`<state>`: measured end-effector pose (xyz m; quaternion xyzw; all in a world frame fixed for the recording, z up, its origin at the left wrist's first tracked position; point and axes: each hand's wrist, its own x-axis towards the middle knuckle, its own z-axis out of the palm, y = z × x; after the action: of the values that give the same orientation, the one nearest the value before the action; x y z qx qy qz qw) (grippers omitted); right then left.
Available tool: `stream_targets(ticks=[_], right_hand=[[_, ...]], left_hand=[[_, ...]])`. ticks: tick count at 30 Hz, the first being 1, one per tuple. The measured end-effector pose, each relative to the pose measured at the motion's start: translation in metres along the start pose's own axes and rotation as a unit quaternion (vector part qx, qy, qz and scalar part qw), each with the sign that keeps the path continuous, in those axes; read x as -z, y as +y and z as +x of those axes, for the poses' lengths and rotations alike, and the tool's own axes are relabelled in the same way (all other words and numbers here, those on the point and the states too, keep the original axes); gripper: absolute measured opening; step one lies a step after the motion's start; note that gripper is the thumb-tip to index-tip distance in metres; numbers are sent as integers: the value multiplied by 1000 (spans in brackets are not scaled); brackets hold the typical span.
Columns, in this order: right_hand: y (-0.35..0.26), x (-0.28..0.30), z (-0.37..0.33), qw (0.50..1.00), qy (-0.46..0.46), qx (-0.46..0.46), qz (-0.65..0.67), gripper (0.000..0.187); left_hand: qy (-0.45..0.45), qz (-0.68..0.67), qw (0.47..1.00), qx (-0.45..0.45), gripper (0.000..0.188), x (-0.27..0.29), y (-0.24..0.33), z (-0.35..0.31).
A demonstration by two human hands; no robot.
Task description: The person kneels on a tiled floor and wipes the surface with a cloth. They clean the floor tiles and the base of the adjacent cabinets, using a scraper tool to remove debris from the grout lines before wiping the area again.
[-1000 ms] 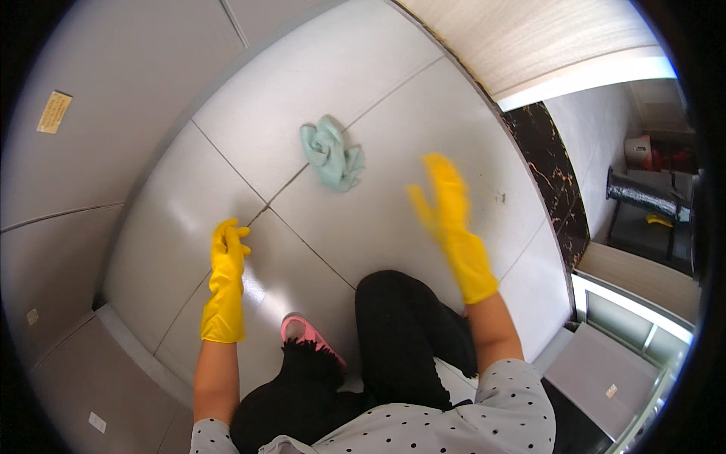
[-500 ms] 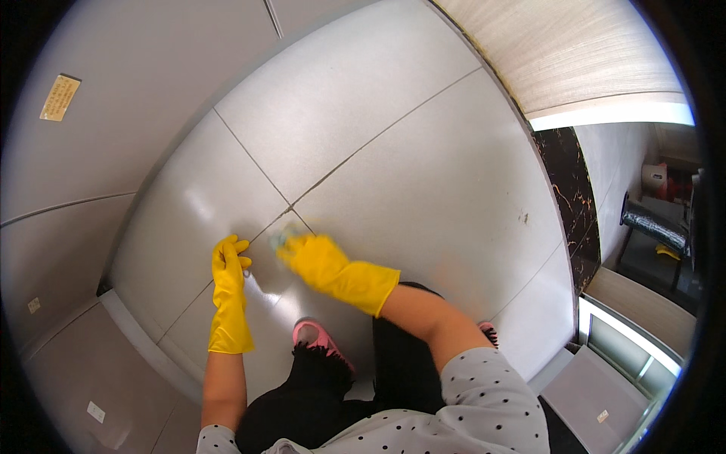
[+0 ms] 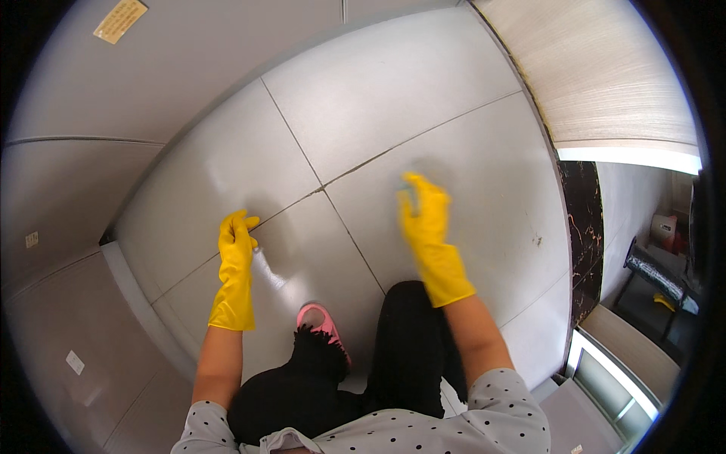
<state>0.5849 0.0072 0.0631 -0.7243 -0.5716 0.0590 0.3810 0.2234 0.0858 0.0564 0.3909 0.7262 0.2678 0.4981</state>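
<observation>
Both my hands wear long yellow rubber gloves. My right hand (image 3: 428,208) is over the tiled floor (image 3: 469,197), right of the crossing of the tile joints. Its fingers are closed round a small grey-green wad (image 3: 413,198), perhaps a cleaning cloth, mostly hidden by the glove and blurred. On the left, my left hand (image 3: 238,229) hovers above the floor with nothing in it. Its fingers are loosely bent and apart. The glove casts a soft shadow on the tile beside it.
Grey cabinet fronts (image 3: 219,45) curve round the left and far side. A light wood-grain panel (image 3: 605,76) and a dark marbled strip (image 3: 582,227) edge the floor on the right. A pink shoe (image 3: 321,321) stands near my knees. Dark marks (image 3: 538,241) spot a right-hand tile.
My right hand has swung right and farther away with the grey-green wad, from beside the tile crossing onto the right-hand tile. My left hand stays nearly where it was. The view has shifted slightly.
</observation>
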Motion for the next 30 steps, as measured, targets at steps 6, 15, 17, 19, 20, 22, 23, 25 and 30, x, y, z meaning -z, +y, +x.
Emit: stream_targets(ticks=[6,15,17,19,20,22,23,25,30], right_hand=[[-104,-139,13,968,-211,122,61,40],[97,-58,69,987,14,42,-157,28],[95,-26,73,968,10,-231,-94,28],[79,-24,70,975,53,-212,30,28],[72,-19,64,972,76,-205,82,28],[36,-21,57,989,19,-122,80,31],[11,-21,56,995,-48,-86,32,33],[-9,-18,39,990,-131,4,-47,36],[58,-19,10,975,-194,68,-80,45]], left_hand=[[-23,2,999,-27,33,-20,12,-1],[33,25,998,-40,34,9,-5,2],[60,38,994,-77,33,11,-18,12],[71,87,983,-143,32,0,-32,22],[58,101,980,-161,32,-13,-24,23],[36,134,970,-202,31,-41,16,27],[43,136,971,-193,31,-48,30,32],[63,115,963,-235,31,-54,42,44],[97,92,963,-233,28,-24,16,60]])
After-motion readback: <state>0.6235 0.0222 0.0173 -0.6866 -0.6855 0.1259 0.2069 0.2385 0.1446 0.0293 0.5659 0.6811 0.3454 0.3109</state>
